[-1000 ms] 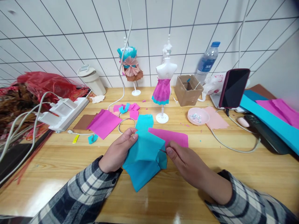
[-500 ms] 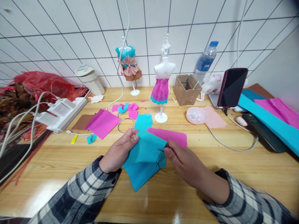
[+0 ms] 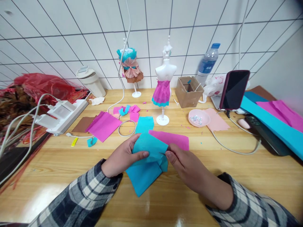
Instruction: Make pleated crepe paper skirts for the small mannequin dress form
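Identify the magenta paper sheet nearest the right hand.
The long magenta strip beyond the right hand, partly behind held turquoise paper; a squarer magenta sheet lies left, another far right.

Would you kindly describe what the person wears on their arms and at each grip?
The left sleeve and right sleeve are long and loose at the ends, in a plaid of dark, grey and off-white checks. The left grip and right grip are bare, with no glove or watch in view.

Looks like a craft corner: small dress forms (image 3: 165, 72) by the far tiled wall (image 3: 99, 19), coloured sheets (image 3: 151, 143) over the wooden surface (image 3: 66, 167).
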### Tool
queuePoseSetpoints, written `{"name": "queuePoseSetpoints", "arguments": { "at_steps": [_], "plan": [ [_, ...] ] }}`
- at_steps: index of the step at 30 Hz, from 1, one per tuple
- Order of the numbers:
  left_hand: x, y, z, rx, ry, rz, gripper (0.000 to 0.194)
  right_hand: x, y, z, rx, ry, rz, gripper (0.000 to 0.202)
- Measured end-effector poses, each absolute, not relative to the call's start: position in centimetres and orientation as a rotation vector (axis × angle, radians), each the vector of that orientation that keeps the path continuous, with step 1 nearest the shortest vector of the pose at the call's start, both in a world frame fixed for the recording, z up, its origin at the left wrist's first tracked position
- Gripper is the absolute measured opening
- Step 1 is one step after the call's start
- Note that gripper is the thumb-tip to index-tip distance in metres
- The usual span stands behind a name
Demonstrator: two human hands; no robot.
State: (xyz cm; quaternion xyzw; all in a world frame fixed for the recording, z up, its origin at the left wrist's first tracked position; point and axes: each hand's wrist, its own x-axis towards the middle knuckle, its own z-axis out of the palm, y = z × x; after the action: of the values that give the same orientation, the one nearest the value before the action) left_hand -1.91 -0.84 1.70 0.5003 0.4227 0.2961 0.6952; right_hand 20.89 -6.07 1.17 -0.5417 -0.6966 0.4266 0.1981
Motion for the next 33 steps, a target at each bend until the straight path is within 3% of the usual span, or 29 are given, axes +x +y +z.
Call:
{"name": "queuePoseSetpoints", "arguments": {
  "at_steps": [16, 33],
  "plan": [
    [-2.4, -0.8, 1.4, 1.207, 0.993, 0.673, 0.073, 20.7, -5.8, 0.0, -1.395, -1.807, 1.236, 0.037],
    [-2.9, -0.3, 0.4, 1.287, 0.994, 0.672, 0.075, 20.6, -5.5, 0.7, -1.419, -1.824, 1.217, 0.04]
  ]
}}
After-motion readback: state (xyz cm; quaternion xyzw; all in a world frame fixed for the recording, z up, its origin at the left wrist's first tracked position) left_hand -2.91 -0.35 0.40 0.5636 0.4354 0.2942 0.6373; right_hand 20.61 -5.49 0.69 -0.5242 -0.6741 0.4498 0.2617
